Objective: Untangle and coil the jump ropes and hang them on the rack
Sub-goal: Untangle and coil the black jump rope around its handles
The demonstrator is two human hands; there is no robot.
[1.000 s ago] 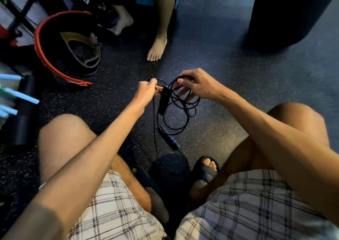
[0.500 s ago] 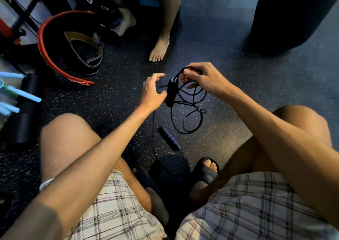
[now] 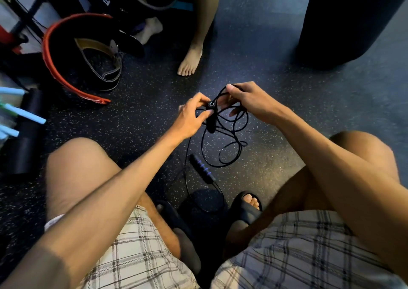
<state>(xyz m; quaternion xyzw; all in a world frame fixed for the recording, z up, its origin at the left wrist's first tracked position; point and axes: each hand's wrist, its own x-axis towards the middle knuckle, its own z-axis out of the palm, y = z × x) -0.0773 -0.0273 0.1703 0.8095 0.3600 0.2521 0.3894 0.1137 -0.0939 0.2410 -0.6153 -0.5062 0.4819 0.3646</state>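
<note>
Above floor: left hand [image 3: 189, 116] fingers pinch upper handle [image 3: 211, 121]; right hand [image 3: 249, 101] fingers grip tangled rope [image 3: 229, 143] loops.

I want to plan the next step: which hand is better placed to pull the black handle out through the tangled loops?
Probably the left hand: its fingers already pinch the upper handle of the jump rope. The right hand holds the loops up, so it can keep them open.

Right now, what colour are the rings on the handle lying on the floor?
Purple rings on a black handle, clearest in the head view.
</note>
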